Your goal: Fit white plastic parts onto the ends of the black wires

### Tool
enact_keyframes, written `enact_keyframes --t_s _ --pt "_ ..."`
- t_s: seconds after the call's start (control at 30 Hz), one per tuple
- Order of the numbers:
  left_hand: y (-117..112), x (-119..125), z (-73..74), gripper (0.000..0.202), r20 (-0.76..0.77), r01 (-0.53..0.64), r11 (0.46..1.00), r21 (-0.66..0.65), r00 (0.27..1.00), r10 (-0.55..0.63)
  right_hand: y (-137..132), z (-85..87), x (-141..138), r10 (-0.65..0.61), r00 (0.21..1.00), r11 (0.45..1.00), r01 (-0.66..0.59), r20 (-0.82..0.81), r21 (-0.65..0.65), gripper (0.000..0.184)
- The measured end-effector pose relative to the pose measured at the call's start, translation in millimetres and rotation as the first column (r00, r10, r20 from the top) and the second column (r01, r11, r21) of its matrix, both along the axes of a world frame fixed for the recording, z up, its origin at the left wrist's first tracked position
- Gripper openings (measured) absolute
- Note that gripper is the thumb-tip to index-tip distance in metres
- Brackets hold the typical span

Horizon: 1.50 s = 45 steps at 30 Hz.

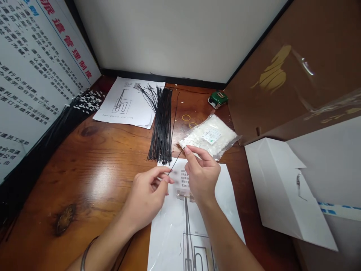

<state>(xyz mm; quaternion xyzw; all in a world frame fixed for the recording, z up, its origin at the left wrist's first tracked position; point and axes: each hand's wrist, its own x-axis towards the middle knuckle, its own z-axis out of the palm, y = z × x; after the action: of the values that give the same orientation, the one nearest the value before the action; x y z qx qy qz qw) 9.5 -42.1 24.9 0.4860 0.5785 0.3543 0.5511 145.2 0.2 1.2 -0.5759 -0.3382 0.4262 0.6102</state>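
Observation:
Between my two hands runs a thin black wire (176, 160). My left hand (152, 192) pinches it between thumb and fingers, and a length of wire seems to trail below the left wrist. My right hand (201, 169) grips the upper end with thumb and forefinger; anything tiny at that tip is too small to make out. Just beyond my hands lies a bundle of black wires (162, 124). A clear plastic bag of small white pieces (222, 131) sits behind my right hand. Under both hands is a printed drawing sheet (166, 233) showing a wiring diagram.
At the left, a large heap of black wires with white ends (87, 101) leans by a printed board (36, 56). More paper sheets (113, 99) lie at the back. A green tape measure (218, 99), yellow rubber bands (186, 117), a brown carton (296, 64) and white folded card (282, 188) are on the right.

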Motion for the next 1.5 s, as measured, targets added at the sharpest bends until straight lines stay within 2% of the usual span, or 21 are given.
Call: enact_keyframes --t_s 0.07,0.1,0.17,0.23,0.33,0.4,0.47,0.53,0.57,0.63,0.67,0.7,0.77,0.83,0.9,1.0,1.2,1.4,1.5 --pt "-3.0 -14.1 4.8 0.024 -0.068 -0.009 1.000 0.008 0.998 0.009 -1.0 1.3 0.4 0.043 0.999 0.999 -0.044 0.028 0.022 0.023" --pt "-2.0 -23.9 8.1 0.026 -0.103 -0.049 0.999 0.024 0.993 0.051 -1.5 1.4 0.4 0.073 0.996 0.997 -0.075 0.060 0.036 0.024" --pt "5.7 -48.3 17.1 0.029 -0.193 -0.152 0.982 0.109 0.966 0.171 -1.9 0.3 -0.2 0.125 0.980 0.990 -0.134 0.158 0.052 0.024" --pt "20.5 -77.3 28.7 0.032 -0.319 -0.244 0.941 0.233 0.895 0.311 -1.7 -2.7 -1.2 0.159 0.943 0.983 -0.179 0.291 0.043 0.020" --pt "49.4 -125.0 47.4 0.032 -0.604 -0.192 0.906 0.377 0.690 0.397 -0.9 -8.4 -2.7 0.179 0.859 0.976 -0.216 0.480 0.022 0.015" --pt "67.2 -154.8 58.0 0.033 -0.715 -0.146 0.887 0.438 0.541 0.443 -0.7 -11.3 -3.2 0.170 0.805 0.974 -0.223 0.569 0.025 0.015" --pt "80.1 -176.5 65.6 0.036 -0.765 -0.117 0.823 0.556 0.313 0.562 -0.7 -12.9 -3.0 0.164 0.749 0.971 -0.237 0.642 0.028 0.015" --pt "86.6 -183.6 68.6 0.036 -0.756 0.015 0.784 0.620 0.277 0.593 -1.0 -13.6 -2.4 0.176 0.693 0.964 -0.266 0.699 0.021 0.014" --pt "87.3 -180.1 67.9 0.033 -0.746 0.061 0.765 0.641 0.287 0.601 -1.2 -13.8 -2.1 0.189 0.667 0.958 -0.287 0.720 0.014 0.014" --pt "83.8 -158.3 61.3 0.028 -0.725 0.099 0.740 0.665 0.325 0.608 -1.5 -14.1 -1.6 0.210 0.629 0.948 -0.319 0.748 0.002 0.015" --pt "80.1 -141.1 55.5 0.029 -0.760 0.135 0.785 0.605 0.390 0.519 -1.6 -14.3 -1.4 0.216 0.615 0.944 -0.329 0.758 -0.002 0.016" --pt "75.4 -121.2 48.3 0.028 -0.763 0.166 0.797 0.581 0.454 0.461 -1.6 -14.6 -1.4 0.222 0.603 0.942 -0.337 0.767 -0.008 0.017" --pt "65.3 -78.9 32.0 0.024 -0.763 0.295 0.810 0.507 0.591 0.262 -1.6 -15.3 -1.2 0.227 0.580 0.939 -0.344 0.782 -0.017 0.018" --pt "57.3 -43.0 16.7 0.020 -0.760 0.378 0.812 0.445 0.639 0.119 -1.2 -16.2 -1.1 0.232 0.564 0.936 -0.351 0.793 -0.024 0.018" --pt "53.4 -20.4 6.0 0.020 -0.774 0.405 0.819 0.406 0.629 0.074 -0.8 -16.7 -1.0 0.235 0.559 0.935 -0.353 0.795 -0.028 0.018" --pt "53.4 -9.9 -0.6 0.018 -0.812 0.404 0.850 0.337 0.582 0.045 -0.3 -16.4 -1.2 0.241 0.562 0.935 -0.353 0.791 -0.034 0.016" --pt "57.3 -10.5 -0.3 0.015 -0.862 0.386 0.883 0.266 0.506 0.038 0.7 -15.2 -2.3 0.235 0.583 0.936 -0.351 0.778 -0.019 0.015" --pt "63.9 -2.3 2.6 0.017 -0.922 0.432 0.882 0.186 0.387 0.004 0.9 -15.9 -1.9 0.223 0.616 0.939 -0.343 0.756 0.003 0.015" --pt "66.3 -0.7 4.4 0.019 -0.929 0.450 0.876 0.174 0.370 -0.005 0.6 -15.0 -1.8 0.221 0.626 0.942 -0.336 0.748 0.002 0.015"
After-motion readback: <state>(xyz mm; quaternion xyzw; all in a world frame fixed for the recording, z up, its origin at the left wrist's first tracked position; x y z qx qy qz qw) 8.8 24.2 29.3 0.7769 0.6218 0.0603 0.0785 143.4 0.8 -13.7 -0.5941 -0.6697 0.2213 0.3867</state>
